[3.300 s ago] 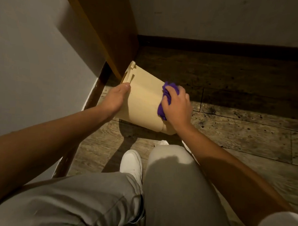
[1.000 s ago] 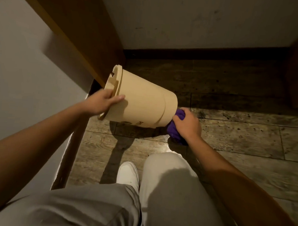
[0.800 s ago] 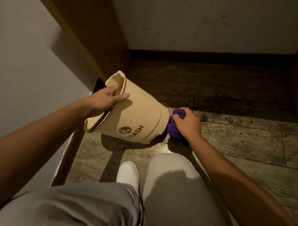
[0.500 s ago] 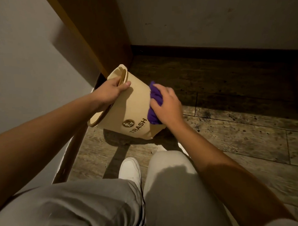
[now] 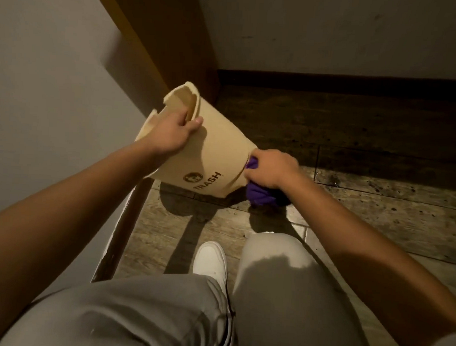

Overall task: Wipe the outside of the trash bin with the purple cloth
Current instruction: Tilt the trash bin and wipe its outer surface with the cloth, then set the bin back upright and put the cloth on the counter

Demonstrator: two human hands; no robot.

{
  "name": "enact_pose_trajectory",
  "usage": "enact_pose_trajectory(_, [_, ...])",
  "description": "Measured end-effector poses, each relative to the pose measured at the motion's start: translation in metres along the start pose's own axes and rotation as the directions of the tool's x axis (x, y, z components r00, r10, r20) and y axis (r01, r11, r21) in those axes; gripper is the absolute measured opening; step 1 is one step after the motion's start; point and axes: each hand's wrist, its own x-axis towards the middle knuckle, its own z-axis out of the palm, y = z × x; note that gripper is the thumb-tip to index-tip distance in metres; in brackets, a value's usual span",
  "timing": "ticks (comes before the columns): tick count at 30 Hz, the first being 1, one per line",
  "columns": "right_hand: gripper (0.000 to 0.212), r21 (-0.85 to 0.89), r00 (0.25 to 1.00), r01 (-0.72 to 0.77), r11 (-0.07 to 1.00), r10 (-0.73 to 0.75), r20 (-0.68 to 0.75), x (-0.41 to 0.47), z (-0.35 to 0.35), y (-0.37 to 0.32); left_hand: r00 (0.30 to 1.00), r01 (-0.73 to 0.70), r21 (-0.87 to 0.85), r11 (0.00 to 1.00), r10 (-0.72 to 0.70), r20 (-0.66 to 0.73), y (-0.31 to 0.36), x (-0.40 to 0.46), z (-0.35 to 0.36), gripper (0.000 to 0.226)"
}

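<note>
A beige trash bin [image 5: 214, 151] with the word TRASH on its side is held tilted off the floor, its open mouth up and to the left, its bottom down and to the right. My left hand [image 5: 175, 131] grips the bin's rim, fingers curled over the edge. My right hand [image 5: 270, 168] is closed on the bunched purple cloth [image 5: 260, 194] and presses it against the bin's bottom end, just above the floor.
A grey wall [image 5: 55, 87] runs close on the left and a wooden panel [image 5: 170, 34] stands behind the bin. The dark plank floor [image 5: 353, 141] stretches to the right and back wall. My knees and a white shoe [image 5: 210, 258] are just below the bin.
My right hand has slid the cloth from the bin's upper side down to its bottom end. The bin's mouth has turned more upward, while my left hand stays on the rim.
</note>
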Motion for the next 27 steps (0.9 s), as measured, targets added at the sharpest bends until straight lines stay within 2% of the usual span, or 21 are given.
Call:
enact_pose_trajectory(3, [0.05,-0.001,0.989,0.085,0.996,-0.084,0.125,0.015,-0.015,-0.054,0.986,-0.167,0.348,0.923,0.158,0.053,0.007,0.004,0.022,0.033])
enact_pose_trajectory(5, [0.058,-0.079,0.978,0.105,0.991,-0.088,0.192,0.022,-0.007,-0.072,0.982,-0.19,0.486,0.853,0.172,0.082,0.002,0.008,0.035,0.028])
enact_pose_trajectory(10, [0.056,-0.191,0.94,0.13,0.973,-0.06,0.337,0.033,0.034,-0.077,0.975,-0.201,0.631,0.749,0.095,0.199,-0.03,0.015,0.057,0.028])
enact_pose_trajectory(13, [0.056,-0.223,0.933,0.123,0.967,-0.036,0.358,0.034,0.05,-0.074,0.973,-0.208,0.623,0.754,0.096,0.209,-0.045,0.017,0.068,0.027])
enact_pose_trajectory(16, [0.069,-0.167,0.928,0.079,0.983,-0.011,0.373,0.037,0.053,-0.066,0.981,-0.18,0.62,0.763,0.092,0.171,-0.067,0.025,0.065,0.029])
enact_pose_trajectory(18, [0.076,-0.093,0.923,0.024,0.995,0.013,0.385,0.034,0.041,-0.058,0.973,-0.166,0.59,0.79,0.035,0.227,-0.077,0.029,0.055,0.037])
enact_pose_trajectory(20, [0.08,-0.01,0.933,-0.043,0.999,0.044,0.357,0.024,0.016,-0.05,0.967,-0.12,0.548,0.828,-0.028,0.255,-0.073,0.025,0.036,0.06])
enact_pose_trajectory(21, [0.082,0.036,0.943,-0.075,0.996,0.059,0.328,0.016,-0.005,-0.049,0.974,-0.086,0.51,0.856,-0.034,0.222,-0.063,0.02,0.023,0.069])
enact_pose_trajectory(23, [0.084,0.161,0.959,-0.12,0.98,0.072,0.275,-0.013,-0.06,-0.06,0.994,-0.016,0.404,0.915,-0.029,0.105,-0.026,-0.002,-0.009,0.067])
enact_pose_trajectory(25, [0.085,0.301,0.977,-0.095,0.949,0.03,0.211,-0.048,-0.124,-0.082,0.98,0.149,0.163,0.975,-0.168,0.109,0.027,-0.03,-0.043,0.061])
enact_pose_trajectory(26, [0.088,0.347,0.986,-0.06,0.936,0.0,0.169,-0.066,-0.156,-0.094,0.94,0.289,-0.033,0.957,-0.277,0.201,0.056,-0.046,-0.058,0.062])
enact_pose_trajectory(27, [0.092,0.373,0.991,-0.007,0.928,-0.043,0.124,-0.084,-0.19,-0.108,0.882,0.423,-0.216,0.88,-0.345,0.32,0.087,-0.063,-0.075,0.064])
